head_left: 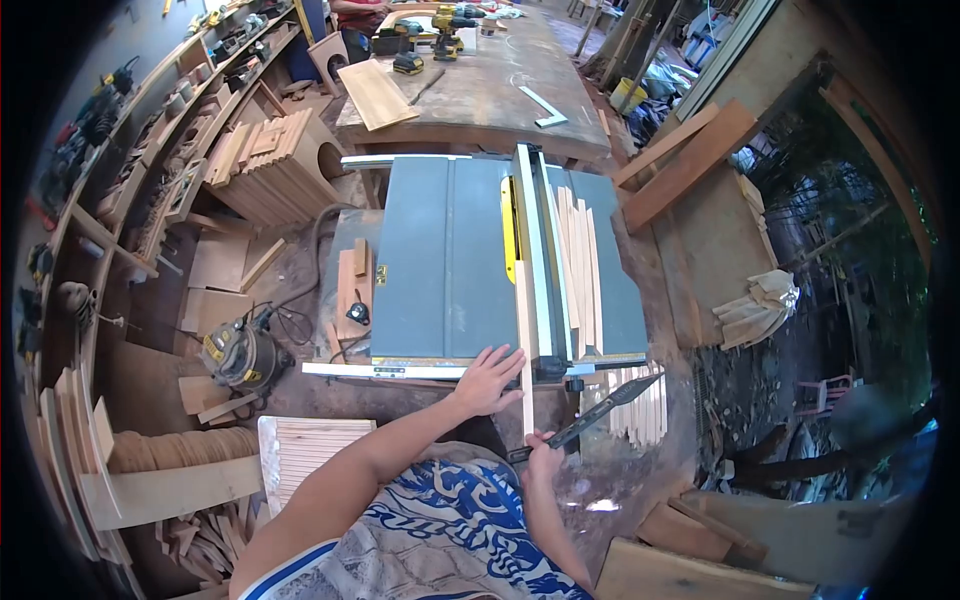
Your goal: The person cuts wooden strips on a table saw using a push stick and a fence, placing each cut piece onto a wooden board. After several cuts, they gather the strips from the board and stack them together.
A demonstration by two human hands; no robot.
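Note:
A long narrow wood strip (526,340) lies on the grey table saw (420,260), alongside the metal rip fence (547,270). Its far end reaches the yellow blade insert (509,235); the blade itself I cannot make out. My left hand (490,381) rests with fingers spread, its fingertips against the strip's left side near the saw's front edge. At the strip's near end, my right hand (543,458) is closed around a dark push stick (605,408), which slants up to the right. The fingers of that hand also touch the strip's end.
Several cut strips (578,265) lie right of the fence, with more on a stack (640,405) below. Behind stands a workbench (490,85) with cordless drills (447,35) and a square (545,108). A shop vacuum (245,350) sits left. Another person (360,12) is at the back.

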